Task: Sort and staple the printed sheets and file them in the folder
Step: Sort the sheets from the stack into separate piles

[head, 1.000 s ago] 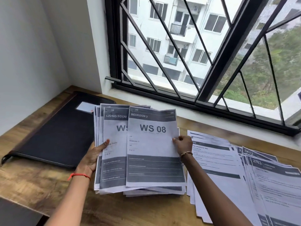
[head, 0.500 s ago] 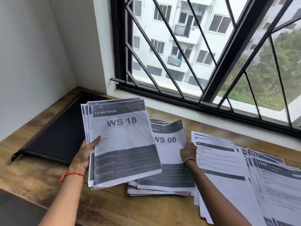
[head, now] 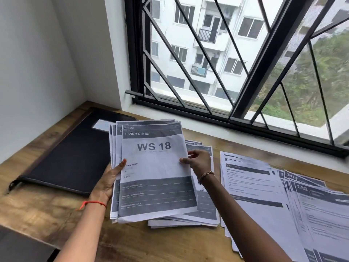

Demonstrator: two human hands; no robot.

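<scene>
My left hand [head: 110, 176] holds a stack of printed sheets [head: 154, 167] by its left edge, thumb on top. The top sheet reads "LIVING ROOM, WS 18". My right hand [head: 198, 162] pinches the right edge of that top sheet. Beneath and to the right of the held stack a smaller pile of sheets [head: 205, 210] lies on the wooden desk [head: 56, 214]. A closed black folder [head: 71, 157] lies flat at the left, partly hidden by the held stack.
More printed sheets [head: 251, 186] are spread over the desk's right side, with fanned numbered sheets [head: 317, 205] at the far right. A barred window [head: 217, 72] and its sill run behind the desk. A white wall closes the left.
My right hand laid the "WS 08" sheet on the desk pile and came back to the right edge of the "WS 18" sheet. The held stack rose and shifted right.
</scene>
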